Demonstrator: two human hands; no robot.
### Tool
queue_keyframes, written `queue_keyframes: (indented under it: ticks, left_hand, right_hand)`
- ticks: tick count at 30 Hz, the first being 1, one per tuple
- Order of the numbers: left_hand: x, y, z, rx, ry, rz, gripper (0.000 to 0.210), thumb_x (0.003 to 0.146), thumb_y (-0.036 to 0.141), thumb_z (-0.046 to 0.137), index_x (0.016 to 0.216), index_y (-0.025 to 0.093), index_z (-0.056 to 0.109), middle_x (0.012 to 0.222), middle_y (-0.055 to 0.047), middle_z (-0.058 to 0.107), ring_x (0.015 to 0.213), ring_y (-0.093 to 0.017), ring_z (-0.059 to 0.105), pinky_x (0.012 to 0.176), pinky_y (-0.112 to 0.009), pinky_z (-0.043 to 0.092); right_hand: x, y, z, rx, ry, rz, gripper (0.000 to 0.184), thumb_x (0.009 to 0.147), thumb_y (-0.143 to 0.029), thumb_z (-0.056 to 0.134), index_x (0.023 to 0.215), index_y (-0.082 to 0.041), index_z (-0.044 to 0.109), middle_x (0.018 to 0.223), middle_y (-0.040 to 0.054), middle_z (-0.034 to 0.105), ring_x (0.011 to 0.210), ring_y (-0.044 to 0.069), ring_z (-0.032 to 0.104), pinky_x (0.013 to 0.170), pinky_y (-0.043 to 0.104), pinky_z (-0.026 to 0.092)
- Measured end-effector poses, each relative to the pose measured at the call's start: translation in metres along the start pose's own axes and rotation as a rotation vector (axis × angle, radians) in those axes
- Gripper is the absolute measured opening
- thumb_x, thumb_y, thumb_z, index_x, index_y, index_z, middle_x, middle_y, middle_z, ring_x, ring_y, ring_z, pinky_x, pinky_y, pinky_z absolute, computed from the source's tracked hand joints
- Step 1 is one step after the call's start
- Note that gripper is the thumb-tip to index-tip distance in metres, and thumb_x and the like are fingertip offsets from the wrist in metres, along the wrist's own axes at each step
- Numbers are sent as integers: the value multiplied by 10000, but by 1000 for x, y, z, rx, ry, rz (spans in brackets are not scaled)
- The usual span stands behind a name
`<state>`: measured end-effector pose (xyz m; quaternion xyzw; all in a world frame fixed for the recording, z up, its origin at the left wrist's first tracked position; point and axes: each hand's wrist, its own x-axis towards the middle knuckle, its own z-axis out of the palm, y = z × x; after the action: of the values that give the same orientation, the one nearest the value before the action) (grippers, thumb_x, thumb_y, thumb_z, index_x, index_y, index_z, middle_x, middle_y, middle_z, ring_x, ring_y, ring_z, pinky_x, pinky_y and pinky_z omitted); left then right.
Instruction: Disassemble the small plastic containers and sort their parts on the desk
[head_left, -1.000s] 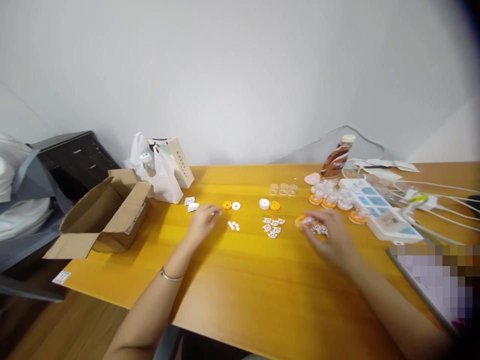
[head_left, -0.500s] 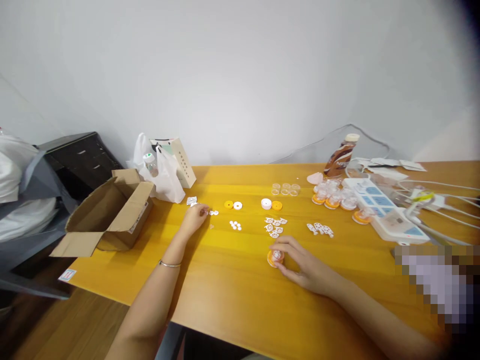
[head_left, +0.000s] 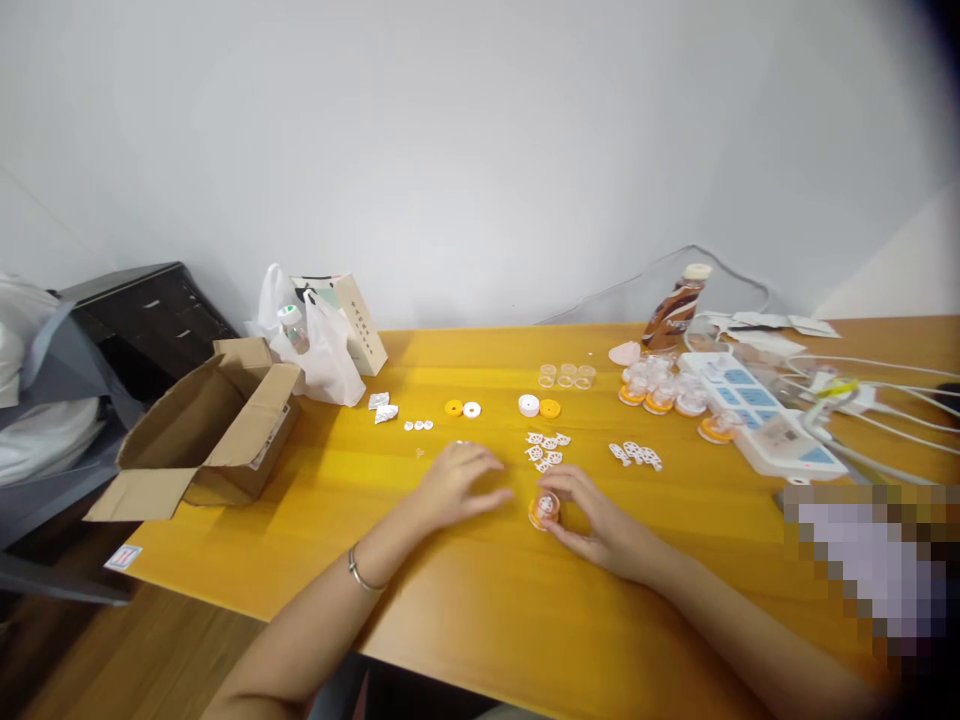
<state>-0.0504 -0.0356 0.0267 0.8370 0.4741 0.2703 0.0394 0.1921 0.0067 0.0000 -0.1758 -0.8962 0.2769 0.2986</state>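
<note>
Two hands: both rest low on the yellow tabletop (head_left: 480,600), near its front edge.
Right hand (head_left: 600,525): fingers curled around a small orange-based clear cap (head_left: 544,509) standing on the tabletop, touching it.
Left hand (head_left: 454,485): flat just beside the cap, fingers spread loosely, gripping nothing.
White cut-outs (head_left: 547,452): clustered just behind the cap.
Bottle (head_left: 676,310): brown label, lettering too blurred to read.
Cardboard box (head_left: 217,425): open at far left, sticker illegible.

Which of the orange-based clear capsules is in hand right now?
The lone capsule near the table's front, between the right hand's fingers; the others sit clustered by the power strip.
</note>
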Motion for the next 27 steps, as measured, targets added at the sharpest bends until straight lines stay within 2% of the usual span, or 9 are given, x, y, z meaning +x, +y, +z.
queue_keyframes:
  ticks: [2, 4, 9, 12, 14, 18, 23, 27]
  left_hand:
    - [2, 20, 16, -39, -93, 17, 444, 724, 550, 600, 972, 183, 568, 905, -53, 623, 848, -183, 570, 785, -308, 417]
    - [4, 29, 30, -61, -127, -12, 495, 678, 595, 617, 932, 174, 558, 886, -56, 608, 836, -187, 556, 752, -296, 410]
    - [3, 26, 47, -88, -121, -105, 342, 724, 491, 623, 817, 178, 521, 811, -33, 560, 769, -170, 518, 695, -277, 384]
    - [2, 27, 51, -93, -121, -172, 311, 660, 391, 684, 793, 188, 490, 795, -12, 539, 763, -169, 508, 681, -272, 364]
    - [2, 29, 53, -76, -133, -213, 337, 605, 360, 712, 774, 191, 475, 784, -3, 531, 755, -171, 503, 671, -274, 347]
    - [3, 33, 59, -43, -145, -253, 349, 585, 374, 713, 747, 190, 465, 761, 0, 527, 738, -176, 499, 654, -277, 317]
    - [4, 33, 60, -93, -125, -253, 332, 654, 441, 670, 708, 188, 462, 731, -6, 549, 723, -170, 513, 643, -279, 312]
    - [4, 32, 63, -133, -84, -253, 322, 625, 394, 691, 665, 188, 448, 693, 2, 555, 671, -158, 514, 615, -271, 317]
  right_hand:
    - [-1, 2, 5, 79, 28, 20, 322, 853, -255, 508, 1147, -239, 376, 1073, 97, 494, 1027, 215, 531, 888, 420, 487]
    - [-2, 3, 11, 178, 61, 52, 317, 847, -271, 516, 1120, -245, 356, 1071, 86, 477, 1023, 208, 538, 877, 417, 507]
    - [-2, 4, 20, 279, 120, 93, 305, 833, -301, 535, 1058, -247, 336, 1079, 83, 446, 1022, 206, 531, 830, 403, 530]
    - [1, 5, 21, 141, 165, 106, 288, 804, -333, 576, 976, -233, 367, 981, 60, 482, 913, 189, 537, 779, 371, 510]
    - [4, 5, 20, -40, 177, 139, 283, 770, -384, 613, 818, -227, 382, 827, 25, 500, 767, 176, 518, 680, 339, 475]
    - [8, 2, 22, -348, 114, 163, 446, 743, -491, 613, 581, -217, 301, 566, -34, 443, 565, 141, 434, 566, 292, 336]
    - [10, -3, 25, -436, 83, 150, 395, 784, -417, 561, 528, -197, 354, 502, -42, 468, 505, 114, 425, 580, 273, 275]
    - [12, -5, 26, -448, 68, 154, 318, 784, -337, 532, 530, -194, 406, 504, -34, 498, 514, 118, 460, 595, 271, 269]
